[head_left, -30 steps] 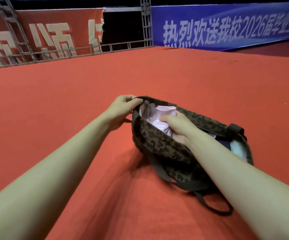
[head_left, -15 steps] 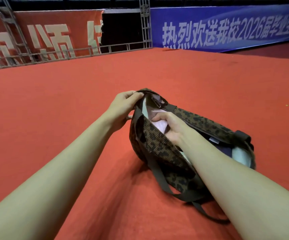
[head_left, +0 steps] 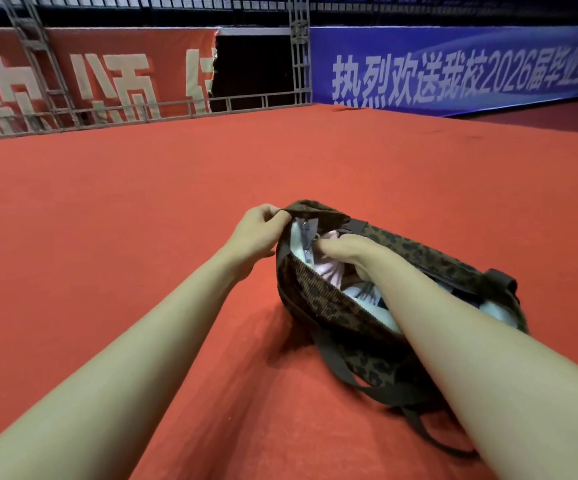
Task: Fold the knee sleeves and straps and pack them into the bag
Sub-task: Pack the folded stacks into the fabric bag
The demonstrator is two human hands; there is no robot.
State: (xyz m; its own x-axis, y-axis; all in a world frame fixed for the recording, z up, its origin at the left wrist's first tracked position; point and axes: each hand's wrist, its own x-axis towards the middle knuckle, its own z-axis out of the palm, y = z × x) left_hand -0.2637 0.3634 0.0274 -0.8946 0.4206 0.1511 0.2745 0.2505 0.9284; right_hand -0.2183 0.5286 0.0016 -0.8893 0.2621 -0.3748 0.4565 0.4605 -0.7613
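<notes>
A brown leopard-print bag (head_left: 318, 299) lies open on the red carpet, its dark straps trailing toward me. My left hand (head_left: 256, 233) pinches the far end of the bag's rim and holds it up. My right hand (head_left: 346, 252) is inside the opening, fingers curled on pale pink fabric (head_left: 329, 271) that sits low in the bag. A zipper pull (head_left: 306, 233) hangs at the lifted end. More pale fabric (head_left: 492, 311) shows at the bag's right end.
Red carpet (head_left: 142, 220) stretches all around the bag. A metal truss rail (head_left: 162, 112) with a red banner runs along the far left edge, and a blue banner (head_left: 453, 74) lines the far right.
My right hand has pushed the pink fabric deeper into the bag, so less of it shows. My left hand has lifted the rim end a little higher.
</notes>
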